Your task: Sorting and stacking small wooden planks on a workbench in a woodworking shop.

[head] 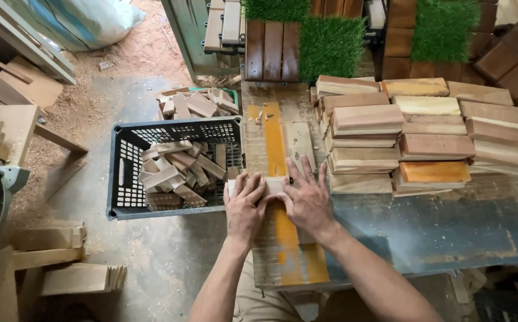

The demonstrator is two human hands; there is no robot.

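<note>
My left hand (244,206) and my right hand (308,200) press down side by side on a short pale wooden block (273,185) that lies on the workbench (450,232) near its left edge. The left hand covers the block's left end, with fingers curled over it. Spread flat, the right hand covers the block's right end. An orange-yellow strip (276,138) runs along the bench under the block. Only a small middle part of the block shows between the hands.
Stacks of wooden boards (426,131) fill the bench to the right. A dark plastic crate (125,179) of wood offcuts stands on the floor at the left, with another pile (196,104) behind it. Wood-and-grass tiles (307,45) lie at the back. Lumber scraps (62,262) sit lower left.
</note>
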